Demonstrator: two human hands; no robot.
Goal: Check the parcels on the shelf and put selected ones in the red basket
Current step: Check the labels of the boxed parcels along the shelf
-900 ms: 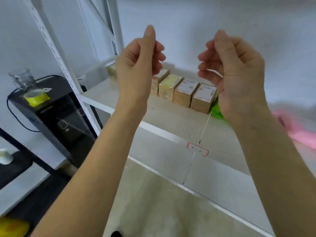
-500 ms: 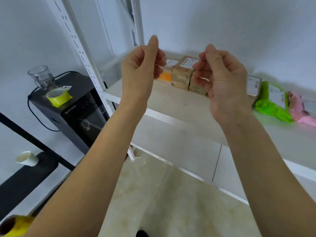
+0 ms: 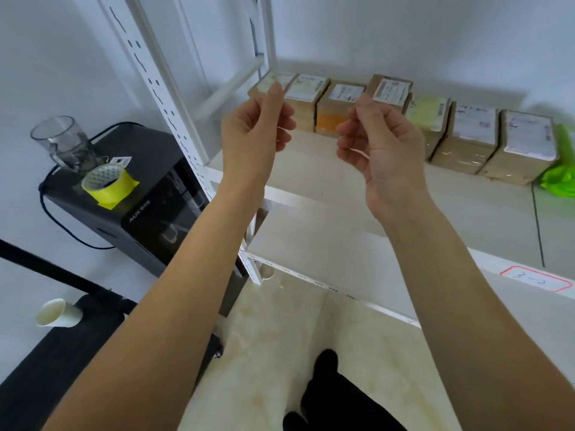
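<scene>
**A:** Up in front of the shelf [image 3: 326,188], your left hand [image 3: 249,135] and right hand [image 3: 382,147] are raised side by side, apart from each other. Both have the fingers curled in and the thumb up. Whether anything is pinched in them, I cannot tell.

**B:** And the parcels?

**A:** Your parcels [image 3: 466,135] sit in a row along the far edge of the shelf, brown boxes with white labels on top, touching side by side. One box [image 3: 390,90] stands higher than its neighbours, just beyond your right thumb. At the right end of the row lies a green bag [image 3: 560,178].

**B:** What else is near you?

**A:** On the near shelf edge to your right is a red-outlined tag [image 3: 535,279]. Left of the rack stands a black machine [image 3: 140,200] with a clear cup [image 3: 62,141] and a yellow tape roll [image 3: 107,185] on top. Lower left, a paper cup [image 3: 57,312] lies on its side. Your red basket is out of view.
</scene>
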